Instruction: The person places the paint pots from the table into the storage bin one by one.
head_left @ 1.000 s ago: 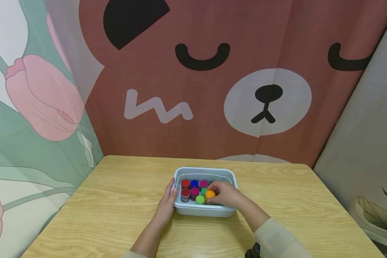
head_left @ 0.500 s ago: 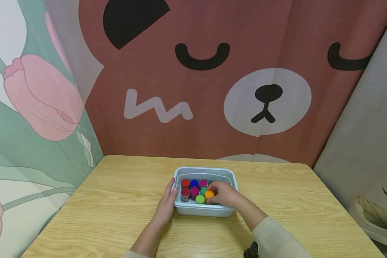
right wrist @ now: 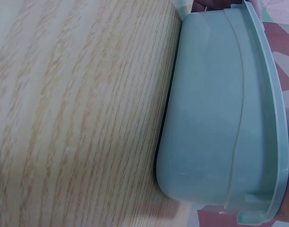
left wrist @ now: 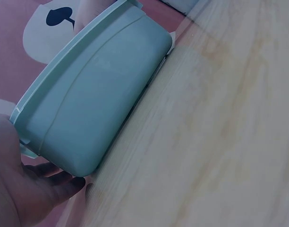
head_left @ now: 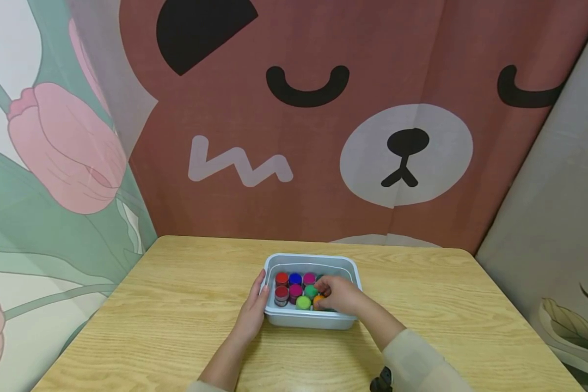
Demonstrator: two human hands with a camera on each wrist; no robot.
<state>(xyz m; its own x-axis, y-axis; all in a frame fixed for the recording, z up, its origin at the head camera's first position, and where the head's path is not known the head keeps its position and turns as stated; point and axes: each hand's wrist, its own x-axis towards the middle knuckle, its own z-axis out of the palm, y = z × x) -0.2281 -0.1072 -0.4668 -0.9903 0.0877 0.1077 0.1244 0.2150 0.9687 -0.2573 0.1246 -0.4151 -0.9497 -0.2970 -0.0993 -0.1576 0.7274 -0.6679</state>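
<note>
A pale blue plastic tub sits on the wooden table. My left hand grips its left side, thumb at the rim; in the left wrist view the fingers curl against the outer wall. Inside stand small paint jars with coloured lids: a red one, a blue one, a magenta one, a green one, a lime one. Reaching in over the right side, my right hand pinches an orange-lidded jar, partly hidden by the thumb. The tub wall hides this grasp in both wrist views.
A small black object lies by the right sleeve at the table's front. Behind the table hangs a curtain with a bear print. Another curtain with pink tulips hangs at the left.
The orange-lidded jar has gone down lower between my right fingers, so more of the green lid shows. My left hand and the tub stay put.
</note>
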